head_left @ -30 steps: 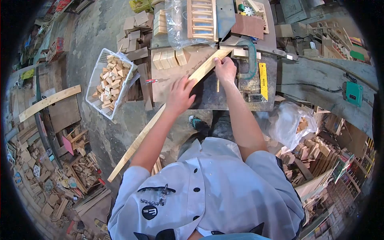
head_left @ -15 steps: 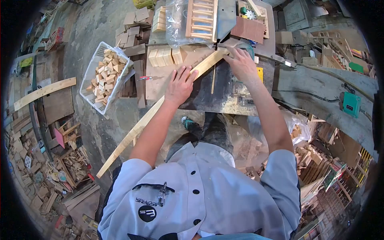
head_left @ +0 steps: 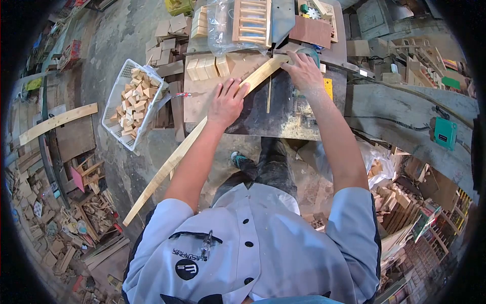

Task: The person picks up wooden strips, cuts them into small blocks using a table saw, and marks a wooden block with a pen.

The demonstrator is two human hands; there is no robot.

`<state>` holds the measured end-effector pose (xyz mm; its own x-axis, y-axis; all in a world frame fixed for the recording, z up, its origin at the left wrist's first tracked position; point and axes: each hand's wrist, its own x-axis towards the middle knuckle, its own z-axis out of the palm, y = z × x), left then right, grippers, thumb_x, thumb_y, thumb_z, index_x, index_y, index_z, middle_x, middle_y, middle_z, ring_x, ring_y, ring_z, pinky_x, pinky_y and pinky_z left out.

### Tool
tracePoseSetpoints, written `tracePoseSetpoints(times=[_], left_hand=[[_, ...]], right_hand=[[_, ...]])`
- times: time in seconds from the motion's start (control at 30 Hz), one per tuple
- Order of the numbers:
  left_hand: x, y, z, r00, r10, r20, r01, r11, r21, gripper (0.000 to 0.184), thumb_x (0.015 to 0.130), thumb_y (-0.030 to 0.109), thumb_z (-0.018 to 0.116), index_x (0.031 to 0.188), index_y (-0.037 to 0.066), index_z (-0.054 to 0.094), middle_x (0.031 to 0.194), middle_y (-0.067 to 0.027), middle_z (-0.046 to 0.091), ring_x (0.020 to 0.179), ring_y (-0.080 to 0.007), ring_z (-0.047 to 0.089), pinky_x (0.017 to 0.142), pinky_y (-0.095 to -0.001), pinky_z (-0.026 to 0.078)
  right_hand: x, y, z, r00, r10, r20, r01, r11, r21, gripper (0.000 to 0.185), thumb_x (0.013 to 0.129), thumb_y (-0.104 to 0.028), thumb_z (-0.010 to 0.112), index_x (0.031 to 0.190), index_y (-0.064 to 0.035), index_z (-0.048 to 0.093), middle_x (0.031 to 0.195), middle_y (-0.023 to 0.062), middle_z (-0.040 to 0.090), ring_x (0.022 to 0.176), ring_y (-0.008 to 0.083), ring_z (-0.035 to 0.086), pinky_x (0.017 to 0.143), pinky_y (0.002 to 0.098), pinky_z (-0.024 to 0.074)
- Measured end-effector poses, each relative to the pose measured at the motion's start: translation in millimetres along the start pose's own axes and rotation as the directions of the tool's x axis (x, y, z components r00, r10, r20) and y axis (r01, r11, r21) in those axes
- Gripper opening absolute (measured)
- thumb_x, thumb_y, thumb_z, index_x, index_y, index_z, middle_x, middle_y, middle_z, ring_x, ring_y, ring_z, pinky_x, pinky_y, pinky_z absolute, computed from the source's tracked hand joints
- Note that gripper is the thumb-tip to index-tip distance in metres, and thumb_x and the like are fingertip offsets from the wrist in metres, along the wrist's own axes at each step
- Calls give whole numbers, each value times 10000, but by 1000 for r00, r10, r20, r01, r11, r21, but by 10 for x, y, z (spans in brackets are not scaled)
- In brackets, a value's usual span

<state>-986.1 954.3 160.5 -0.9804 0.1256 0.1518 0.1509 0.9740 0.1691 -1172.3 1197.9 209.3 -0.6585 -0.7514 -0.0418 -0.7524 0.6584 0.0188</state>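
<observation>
Blocks (head_left: 202, 68) neighbour the plank (head_left: 262, 73) — left hand (head_left: 227, 105) flat atop, right hand (head_left: 307, 74) gripping its end

Both arms extended forward from torso, forearms bare, slanting inward. Left arm (head_left: 195, 167) bent slightly at elbow. Left wrist (head_left: 218, 121) nearly in line with forearm. Left hand (head_left: 226, 104) back up, palm down, fingers extended, slightly parted, pointing forward and a little right. Right arm (head_left: 341, 139) stretched longer, its hand farther forward than left. Right hand (head_left: 305, 73) back up, turned inward from wrist, fingers curved toward left, undersides hidden. Hands near each other, not touching.
</observation>
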Motion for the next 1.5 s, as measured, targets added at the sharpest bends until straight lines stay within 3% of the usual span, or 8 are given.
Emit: tracePoseSetpoints(times=[0.43, 0.9, 1.27, 1.33, 1.5], left_hand=[[342, -164, 55, 1000, 3, 12, -3, 1000, -17, 623, 901, 181, 744, 1496, 193, 561, 1504, -78, 573, 1438, -306, 495, 1170, -551, 430], [729, -341, 123, 1000, 19, -22, -19, 1000, 2, 625, 887, 164, 746, 1487, 190, 573, 1479, -86, 574, 1412, -293, 511, 1157, -523, 431], [265, -149, 85, 1000, 3, -4, -3, 999, -37, 608, 887, 152, 730, 1477, 187, 586, 1501, -104, 575, 1432, -323, 513, 1162, -554, 430], [137, -80, 56, 1000, 3, -9, -3, 999, -38, 601, 888, 153, 729, 1473, 188, 591, 1499, -104, 577, 1430, -322, 514, 1163, -553, 430], [-85, 35, 16, 1000, 3, -14, -4, 1000, -20, 586, 884, 156, 730, 1456, 193, 606, 1482, -93, 591, 1413, -311, 527, 1162, -546, 432]], right_hand=[[326, 205, 33, 999, 25, 21, -24, 998, -51, 508, 845, -66, 744, 1314, -259, 732, 1554, 41, 519, 1379, 249, 526, 1112, 398, 468], [677, 429, 97, 999, 32, -18, -34, 997, -74, 472, 848, -75, 736, 1283, -259, 750, 1545, 47, 537, 1340, 260, 550, 1090, 394, 484], [255, 155, 18, 1000, 23, 17, -22, 999, -28, 402, 900, -106, 658, 1265, -244, 757, 1528, 77, 541, 1288, 267, 575, 1085, 403, 477], [136, 81, 35, 1000, 4, -22, -4, 1000, -22, 248, 956, -157, 623, 1163, -203, 750, 1491, 78, 565, 1287, 276, 588, 1065, 406, 483], [-27, -150, 129, 987, 39, -153, -25, 995, 95, 293, 935, -161, 624, 1213, -146, 713, 1449, 98, 579, 1303, 273, 562, 1061, 438, 446]])
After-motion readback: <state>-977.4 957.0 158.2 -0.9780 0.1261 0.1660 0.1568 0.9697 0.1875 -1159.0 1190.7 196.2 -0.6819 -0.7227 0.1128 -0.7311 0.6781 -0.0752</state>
